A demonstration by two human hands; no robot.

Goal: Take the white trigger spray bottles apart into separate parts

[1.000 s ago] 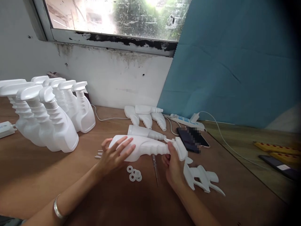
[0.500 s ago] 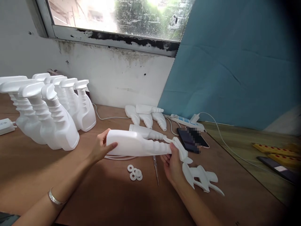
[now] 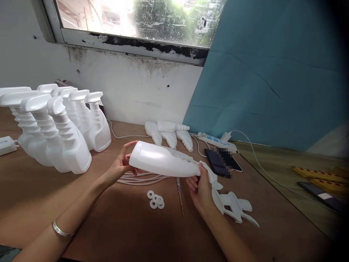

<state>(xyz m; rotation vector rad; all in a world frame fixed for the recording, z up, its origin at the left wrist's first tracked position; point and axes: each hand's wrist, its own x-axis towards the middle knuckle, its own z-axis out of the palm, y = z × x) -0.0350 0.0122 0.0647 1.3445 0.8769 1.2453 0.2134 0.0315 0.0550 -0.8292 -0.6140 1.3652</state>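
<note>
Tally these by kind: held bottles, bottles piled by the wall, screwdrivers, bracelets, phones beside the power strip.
Held bottle: 1
Piled bottles: 4
Screwdriver: 1
Bracelet: 1
Phones beside the power strip: 2
Total: 9

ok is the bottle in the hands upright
No, the bottle is held sideways, left hand at its base, right hand at its neck.

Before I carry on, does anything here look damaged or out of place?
The window frame looks worn, with patchy black marks along its lower bar, and the wall beneath is stained. The held bottle looks undamaged, and no spill shows on the table.
</note>
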